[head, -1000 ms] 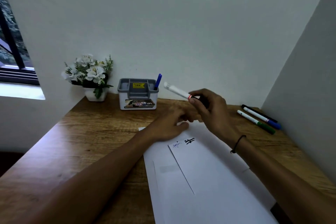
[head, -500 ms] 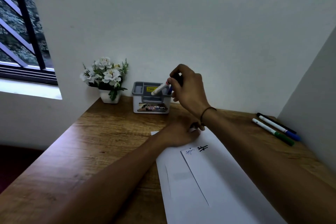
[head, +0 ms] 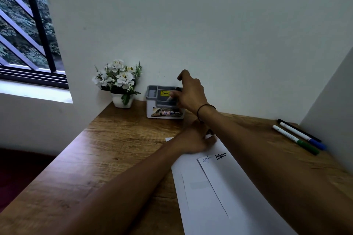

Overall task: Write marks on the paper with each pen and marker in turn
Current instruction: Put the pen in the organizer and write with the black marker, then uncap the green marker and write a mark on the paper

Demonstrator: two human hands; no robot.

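Wood-grain desk [head: 118,150]; matt paper [head: 229,187]; plastic organizer [head: 152,108].

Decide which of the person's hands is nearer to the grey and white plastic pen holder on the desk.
Right. The right hand reaches over the grey and white plastic pen holder, touching its rim; the left hand rests on the white paper, nearer the camera.

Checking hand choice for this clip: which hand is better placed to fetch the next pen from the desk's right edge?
Right. The right hand is at the holder with a marker, on the pens' side. The left hand rests on the paper, steadying it.
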